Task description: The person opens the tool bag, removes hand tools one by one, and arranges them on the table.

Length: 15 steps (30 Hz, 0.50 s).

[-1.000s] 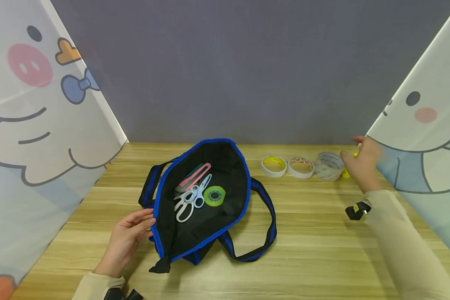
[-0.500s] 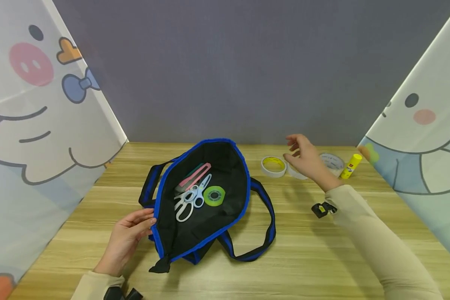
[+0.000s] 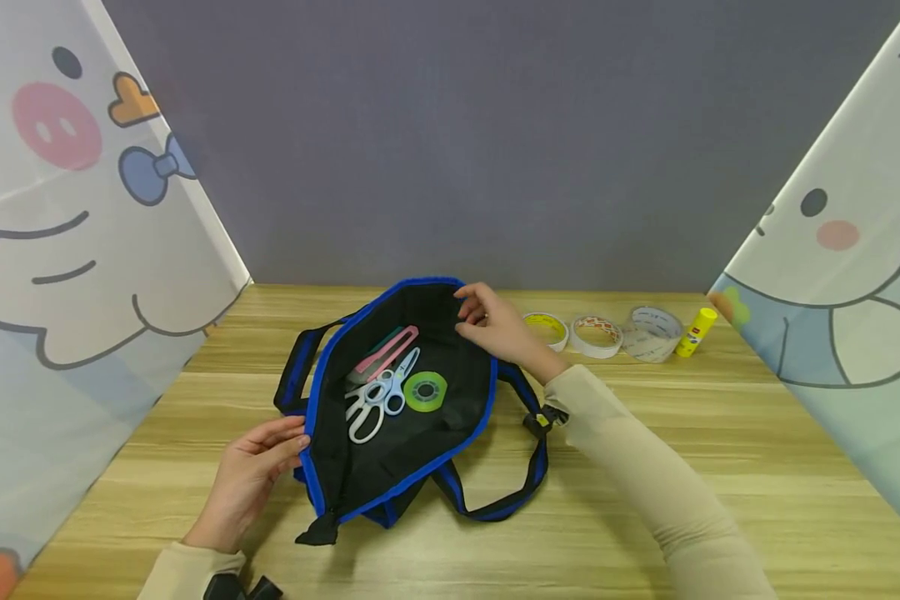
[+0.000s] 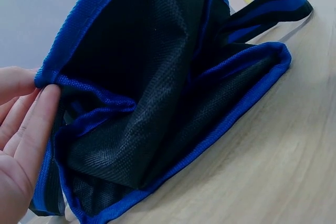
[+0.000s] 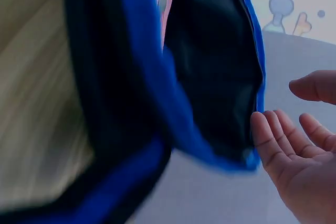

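A black fabric bag (image 3: 420, 442) with blue trim stands open-mouthed on the table. My left hand (image 3: 251, 475) pinches its left rim between thumb and fingers; the left wrist view shows the thumb on the blue edge (image 4: 47, 69). Inside lie scissors (image 3: 390, 390) with light-blue and white handles, a pink utility knife (image 3: 390, 352) and a green, disc-like item (image 3: 425, 392) with a dark centre. My right hand (image 3: 506, 329) is over the bag's far right rim, holding nothing, its fingers loosely bent. In the right wrist view, that hand's fingertips (image 5: 258, 121) are right at the blue edge.
To the right of the bag, two narrow tape rolls (image 3: 597, 337), a wide clear tape roll (image 3: 652, 335) and a yellow glue stick (image 3: 696, 332) stand in a row. The bag's strap (image 3: 495, 510) loops out over the wooden table (image 3: 645, 517). A grey wall (image 3: 450, 150) rises behind.
My right hand has swept left from beside the glue stick, past the tape rolls, to the bag's right rim. The left hand keeps its grip on the bag.
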Each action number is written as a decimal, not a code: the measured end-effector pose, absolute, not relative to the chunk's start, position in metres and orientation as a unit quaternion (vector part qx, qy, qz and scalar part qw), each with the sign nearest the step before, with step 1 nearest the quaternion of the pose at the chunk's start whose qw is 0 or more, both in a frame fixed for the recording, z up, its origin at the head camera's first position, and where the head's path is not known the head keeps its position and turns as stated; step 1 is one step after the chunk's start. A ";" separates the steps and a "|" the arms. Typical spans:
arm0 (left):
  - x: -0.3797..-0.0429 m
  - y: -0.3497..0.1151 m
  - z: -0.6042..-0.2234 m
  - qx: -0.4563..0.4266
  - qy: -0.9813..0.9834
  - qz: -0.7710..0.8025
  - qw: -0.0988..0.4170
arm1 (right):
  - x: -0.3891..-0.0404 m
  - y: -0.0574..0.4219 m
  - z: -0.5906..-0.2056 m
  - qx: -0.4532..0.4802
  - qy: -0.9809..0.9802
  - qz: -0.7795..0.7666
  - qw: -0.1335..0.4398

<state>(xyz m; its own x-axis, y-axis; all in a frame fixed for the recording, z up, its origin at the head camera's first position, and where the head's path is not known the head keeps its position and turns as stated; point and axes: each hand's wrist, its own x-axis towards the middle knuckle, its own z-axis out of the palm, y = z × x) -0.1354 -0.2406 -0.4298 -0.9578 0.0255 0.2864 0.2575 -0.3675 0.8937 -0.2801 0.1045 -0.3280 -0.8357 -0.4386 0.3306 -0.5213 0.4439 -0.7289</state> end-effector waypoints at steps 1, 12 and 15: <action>-0.136 -0.241 -0.430 -0.127 -0.558 -0.817 0.071 | -0.281 0.098 -0.330 0.284 -0.846 0.449 0.044; -0.136 -0.240 -0.429 -0.129 -0.557 -0.817 0.071 | -0.295 0.056 -0.353 0.212 -0.826 0.519 -0.047; -0.135 -0.241 -0.430 -0.130 -0.557 -0.817 0.072 | -0.298 0.053 -0.359 0.186 -0.832 0.516 -0.076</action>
